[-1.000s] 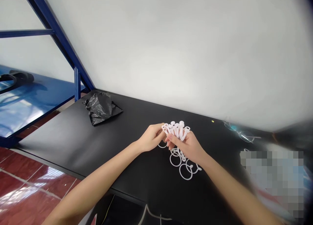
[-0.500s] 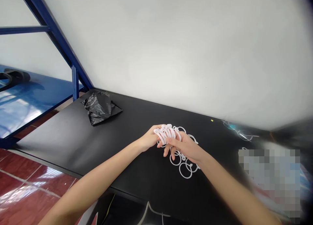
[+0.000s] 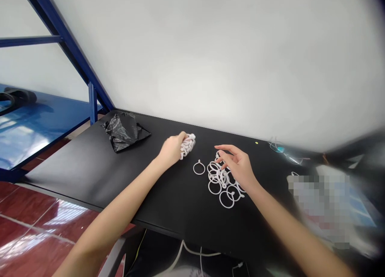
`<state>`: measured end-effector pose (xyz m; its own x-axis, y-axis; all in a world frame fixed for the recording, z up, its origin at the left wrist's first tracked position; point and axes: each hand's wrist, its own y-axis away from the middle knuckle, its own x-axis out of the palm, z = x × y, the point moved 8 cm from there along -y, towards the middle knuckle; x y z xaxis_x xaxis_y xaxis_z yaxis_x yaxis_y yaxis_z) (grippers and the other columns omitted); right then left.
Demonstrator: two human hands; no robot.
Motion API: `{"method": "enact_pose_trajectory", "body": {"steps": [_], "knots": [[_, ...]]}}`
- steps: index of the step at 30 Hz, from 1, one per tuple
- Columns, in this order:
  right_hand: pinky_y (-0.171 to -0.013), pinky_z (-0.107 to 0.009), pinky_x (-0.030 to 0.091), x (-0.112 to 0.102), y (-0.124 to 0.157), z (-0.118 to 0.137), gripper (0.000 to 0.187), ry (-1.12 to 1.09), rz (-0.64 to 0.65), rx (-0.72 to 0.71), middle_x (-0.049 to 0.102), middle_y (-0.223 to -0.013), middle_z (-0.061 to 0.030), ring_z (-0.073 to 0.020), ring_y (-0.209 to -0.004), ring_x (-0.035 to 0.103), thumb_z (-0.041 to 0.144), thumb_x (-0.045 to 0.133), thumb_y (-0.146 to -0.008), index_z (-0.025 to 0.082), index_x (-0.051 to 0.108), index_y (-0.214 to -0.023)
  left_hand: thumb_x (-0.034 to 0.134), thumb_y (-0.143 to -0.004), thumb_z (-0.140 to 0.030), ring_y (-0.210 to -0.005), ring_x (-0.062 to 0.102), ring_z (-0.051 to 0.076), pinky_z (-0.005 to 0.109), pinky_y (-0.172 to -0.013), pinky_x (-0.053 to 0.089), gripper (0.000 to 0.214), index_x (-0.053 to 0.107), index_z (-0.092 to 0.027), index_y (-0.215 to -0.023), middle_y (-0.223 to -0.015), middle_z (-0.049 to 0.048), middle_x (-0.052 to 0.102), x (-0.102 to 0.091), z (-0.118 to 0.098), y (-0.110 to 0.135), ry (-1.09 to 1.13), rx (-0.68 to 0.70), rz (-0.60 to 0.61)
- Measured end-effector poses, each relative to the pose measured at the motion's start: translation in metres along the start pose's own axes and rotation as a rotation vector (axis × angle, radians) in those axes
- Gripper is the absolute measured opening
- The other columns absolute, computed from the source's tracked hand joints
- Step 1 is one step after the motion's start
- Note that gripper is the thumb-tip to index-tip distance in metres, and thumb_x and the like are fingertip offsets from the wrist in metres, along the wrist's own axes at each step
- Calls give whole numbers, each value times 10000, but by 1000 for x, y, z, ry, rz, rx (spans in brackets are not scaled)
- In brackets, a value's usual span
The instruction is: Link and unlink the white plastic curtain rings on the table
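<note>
My left hand [image 3: 172,148] is closed round a bunch of white plastic rings [image 3: 188,144], held just above the black table [image 3: 75,164]. My right hand [image 3: 237,164] hovers with its fingers spread over a loose pile of white rings [image 3: 221,182] lying on the table, its fingertips near the pile's far side. One single ring [image 3: 199,167] lies apart, between the two hands.
A crumpled black plastic bag [image 3: 124,131] lies at the table's far left corner. A white wall rises behind the table. A blue metal frame [image 3: 69,44] and blue shelf stand to the left. Blurred items and more rings lie at the right.
My hands have come apart. The left hand has carried the bunch of rings left and farther away; the right hand has let go and opened over the loose pile.
</note>
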<state>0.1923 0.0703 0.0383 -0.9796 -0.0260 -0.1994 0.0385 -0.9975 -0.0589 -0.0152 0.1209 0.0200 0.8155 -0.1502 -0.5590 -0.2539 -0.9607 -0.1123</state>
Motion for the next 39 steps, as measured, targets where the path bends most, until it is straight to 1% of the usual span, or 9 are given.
{"method": "enact_pose_trajectory", "body": {"steps": [2, 5, 13, 17, 21, 25, 29, 33, 39], "knots": [[-483, -223, 536, -19, 4, -5, 313, 0, -73, -5, 682, -1111, -111, -149, -690, 683, 436, 664, -824, 165, 687, -980, 559, -802, -101, -919, 666, 249, 290, -741, 476, 230, 555, -191, -1013, -979, 90, 694, -19, 1, -3, -468, -24, -99], [-484, -234, 539, -46, 11, -17, 287, -29, -198, -3, 691, -1071, -105, -136, -647, 663, 423, 666, -818, 166, 684, -943, 478, -791, -30, -986, 653, 252, 280, -740, 464, 349, 529, -200, -1091, -1074, 91, 684, -25, 5, -10, -817, -39, -54], [-447, -245, 467, -65, 14, -38, 308, 13, -269, -2, 680, -775, -44, -100, -476, 541, 423, 639, -825, 163, 678, -984, 495, -750, -65, -986, 664, 271, 293, -735, 486, 443, 520, -211, -1168, -1168, 82, 673, -25, 21, -10, -869, -116, 69], [-443, -248, 349, -59, 16, -36, 294, 328, -192, -89, 450, -501, 56, -99, -435, 392, 376, 569, -867, 151, 707, -996, 552, -770, -179, -1025, 648, 269, 303, -784, 493, 502, 474, -217, -1264, -1239, 83, 637, -27, 24, -8, -833, -119, 190], [-482, -262, 322, -61, 21, -37, 258, 475, -207, -143, 346, -492, 71, -101, -455, 332, 289, 513, -868, 146, 721, -922, 580, -798, -246, -1037, 641, 252, 289, -789, 499, 559, 435, -200, -1336, -1299, 99, 580, -28, 23, -3, -806, -112, 295], [-487, -259, 309, -64, 22, -37, 252, 479, -231, -155, 378, -499, 62, -101, -463, 341, 252, 499, -857, 148, 726, -889, 540, -848, -211, -1044, 638, 279, 335, -798, 515, 543, 399, -171, -1370, -1309, 128, 535, -29, 6, 13, -943, -135, 255], [-485, -254, 305, -68, 23, -35, 240, 474, -279, -176, 390, -500, 59, -99, -466, 345, 244, 508, -859, 149, 728, -867, 503, -874, -133, -1134, 590, 266, 326, -829, 522, 469, 429, -185, -1334, -1307, 115, 530, -9, -31, 32, -960, -29, 193], [-466, -246, 302, -68, 23, -35, 226, 474, -289, -222, 394, -482, 63, -92, -444, 347, 220, 512, -853, 161, 730, -846, 508, -920, -228, -1090, 603, 244, 323, -841, 522, 347, 483, -188, -1265, -1221, 101, 572, 34, -55, 48, -815, 160, 315], [-495, -257, 394, -62, 27, -24, 189, 525, -302, -341, 480, -511, 48, -108, -457, 443, 187, 529, -866, 183, 719, -861, 399, -948, -162, -855, 657, 237, 323, -677, 514, 260, 533, -93, -1161, -1108, 132, 570, 74, -49, 40, -840, 150, 431]]}}
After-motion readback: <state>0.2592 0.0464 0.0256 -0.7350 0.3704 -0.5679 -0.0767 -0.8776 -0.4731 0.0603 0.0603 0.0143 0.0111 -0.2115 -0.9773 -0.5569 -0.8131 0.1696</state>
